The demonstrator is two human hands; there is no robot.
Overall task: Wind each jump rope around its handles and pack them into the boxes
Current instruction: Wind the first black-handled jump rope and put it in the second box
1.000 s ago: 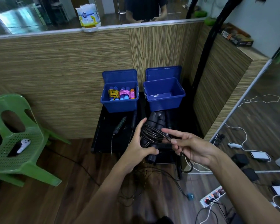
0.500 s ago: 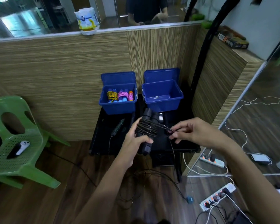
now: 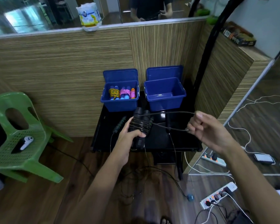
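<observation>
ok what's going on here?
A person is winding a black jump rope around its two handles. The left hand grips the handles, wrapped in several coils; the right hand pinches a loop of rope pulled out to the side. The left box holds wound ropes; the right box looks empty. More ropes lie on the black table.

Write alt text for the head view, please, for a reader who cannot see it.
The left hand grips two black handles wound with rope, while the right hand pinches the loose loop taut. Behind, on a black table, stand a box of wound ropes and an empty box.
</observation>
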